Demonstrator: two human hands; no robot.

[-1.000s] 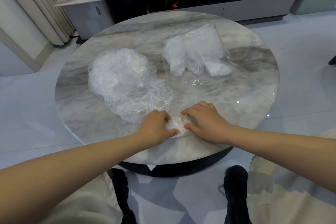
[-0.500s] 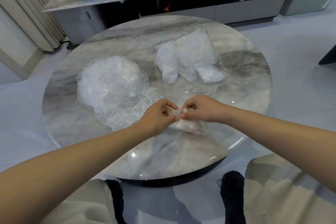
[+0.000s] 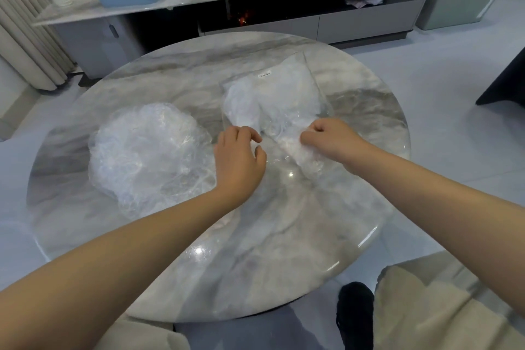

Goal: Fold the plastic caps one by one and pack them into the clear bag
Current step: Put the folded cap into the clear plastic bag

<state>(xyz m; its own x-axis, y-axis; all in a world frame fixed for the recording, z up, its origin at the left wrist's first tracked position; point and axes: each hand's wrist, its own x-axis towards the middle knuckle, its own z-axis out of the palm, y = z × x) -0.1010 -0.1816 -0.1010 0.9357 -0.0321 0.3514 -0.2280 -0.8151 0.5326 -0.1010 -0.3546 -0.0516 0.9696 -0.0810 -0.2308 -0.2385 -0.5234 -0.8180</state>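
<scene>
Head view showed my right hand point(image 3: 329, 136) curled round a folded cap point(image 3: 301, 148), pinching it at the near, open end of the bag point(image 3: 272, 99). I judged I was feeding it into the mouth, which was why that hand sat low against the film with the knuckles up and the wrist bent inward. My left hand point(image 3: 240, 156) hovered just left of the bag's mouth, fingers loosely bent and holding nothing; whether the fingertips touched the film I could not tell. It seemed placed there to steady or lift the edge of the bag so the cap could slide in. Folded caps already lay bunched inside the bag, towards its far end. Left of the bag, well apart from it, the heap of loose caps point(image 3: 147, 156) sat on the worktop point(image 3: 284, 250), near enough for my left hand to reach. Both forearms stretched out from the near edge and converged on the bag.
</scene>
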